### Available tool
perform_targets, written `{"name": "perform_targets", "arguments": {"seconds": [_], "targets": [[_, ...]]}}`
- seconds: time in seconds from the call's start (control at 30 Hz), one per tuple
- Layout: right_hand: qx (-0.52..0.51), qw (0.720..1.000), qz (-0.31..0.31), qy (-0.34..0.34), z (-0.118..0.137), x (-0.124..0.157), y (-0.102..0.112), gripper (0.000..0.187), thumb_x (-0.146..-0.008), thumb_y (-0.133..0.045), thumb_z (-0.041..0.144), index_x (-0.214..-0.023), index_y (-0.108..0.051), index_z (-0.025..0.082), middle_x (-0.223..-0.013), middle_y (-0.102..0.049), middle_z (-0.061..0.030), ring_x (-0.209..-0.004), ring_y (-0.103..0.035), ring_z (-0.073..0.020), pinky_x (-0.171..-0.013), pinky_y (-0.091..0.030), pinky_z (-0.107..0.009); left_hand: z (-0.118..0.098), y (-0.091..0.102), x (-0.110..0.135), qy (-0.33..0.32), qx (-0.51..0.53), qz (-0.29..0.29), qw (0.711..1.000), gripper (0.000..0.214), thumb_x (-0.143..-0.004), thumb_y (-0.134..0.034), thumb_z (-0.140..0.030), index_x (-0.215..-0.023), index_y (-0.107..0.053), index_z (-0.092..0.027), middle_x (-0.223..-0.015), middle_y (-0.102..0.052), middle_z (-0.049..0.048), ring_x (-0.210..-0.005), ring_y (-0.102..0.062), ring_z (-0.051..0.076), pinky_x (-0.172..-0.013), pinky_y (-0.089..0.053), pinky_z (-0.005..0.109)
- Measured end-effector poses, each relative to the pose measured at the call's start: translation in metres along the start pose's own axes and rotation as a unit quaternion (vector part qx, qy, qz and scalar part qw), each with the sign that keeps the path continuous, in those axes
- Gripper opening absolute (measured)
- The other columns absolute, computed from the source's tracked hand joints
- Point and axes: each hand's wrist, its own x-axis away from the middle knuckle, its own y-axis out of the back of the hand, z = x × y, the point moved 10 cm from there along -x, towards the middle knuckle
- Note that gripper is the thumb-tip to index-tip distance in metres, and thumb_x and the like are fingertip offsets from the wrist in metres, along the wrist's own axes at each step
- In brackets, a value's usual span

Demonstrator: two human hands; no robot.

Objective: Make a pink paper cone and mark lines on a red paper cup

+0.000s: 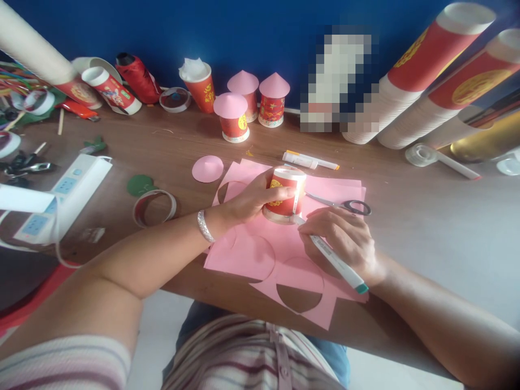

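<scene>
In my left hand (260,197) is a red paper cup (286,203) with gold print, standing over pink paper sheets (244,252). My left thumb lies across the cup's front. My right hand (339,235) grips a white marker (339,265) with a green end, its tip at the cup's lower edge. Behind my right hand, partly hidden, lie scissors (357,207) with dark handles. Circles are drawn on the pink sheets, and round holes are cut in some. A pink paper cone (207,168) rests left of the sheets.
Pink-roofed paper cups (234,127) stand along the back wall. Tall cup stacks (410,76) and a tape roll (420,155) are at the right. Two markers (311,160) lie behind the sheets. A power strip (65,197) and a cut cup ring (154,208) occupy the left.
</scene>
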Motion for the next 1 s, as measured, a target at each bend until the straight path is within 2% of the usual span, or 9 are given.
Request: {"name": "perform_targets", "arguments": {"seconds": [0.33,0.6,0.8,1.0], "targets": [[-0.001,1.0,-0.002,0.003,0.0012,0.001,0.0,0.025,-0.089,-0.063,-0.002,-0.099,-0.061,0.021,-0.077,-0.069,0.0025,-0.069,-0.071,-0.0145,-0.065,-0.062,-0.03,-0.0005,0.0023,0.0001,0.007,-0.01,-0.017,1.0,0.031,-0.086,-0.078,-0.044,-0.09,-0.063,-0.018,-0.084,-0.063,0.003,-0.075,-0.057,0.014,-0.069,-0.048,0.027],[-0.001,1.0,-0.003,0.007,0.0007,-0.0002,0.002,0.025,-0.09,-0.063,-0.001,-0.102,-0.061,0.022,-0.077,-0.069,0.002,-0.069,-0.07,-0.0152,-0.065,-0.062,-0.032,-0.0001,0.003,0.0004,0.009,-0.009,-0.021,1.0,0.03,-0.087,-0.077,-0.044,-0.09,-0.062,-0.019,-0.083,-0.063,0.0023,-0.075,-0.059,0.015,-0.068,-0.049,0.027],[0.011,1.0,-0.003,-0.004,-0.0001,-0.0005,0.0027,0.028,-0.088,-0.065,-0.004,-0.1,-0.06,0.021,-0.076,-0.068,0.0005,-0.067,-0.069,-0.0159,-0.067,-0.062,-0.032,-0.0001,-0.0014,0.0004,0.013,0.003,0.002,1.0,0.028,-0.089,-0.075,-0.044,-0.091,-0.065,-0.018,-0.086,-0.069,0.0055,-0.078,-0.065,0.017,-0.071,-0.053,0.028],[0.012,1.0,0.0,0.001,0.0013,-0.0004,0.0017,0.027,-0.087,-0.065,-0.004,-0.099,-0.06,0.019,-0.074,-0.068,0.0003,-0.068,-0.07,-0.0168,-0.067,-0.062,-0.032,-0.0021,0.0002,0.0006,0.009,0.017,-0.015,1.0,0.03,-0.086,-0.079,-0.043,-0.089,-0.064,-0.018,-0.083,-0.066,0.0034,-0.073,-0.061,0.014,-0.067,-0.052,0.026]]}}
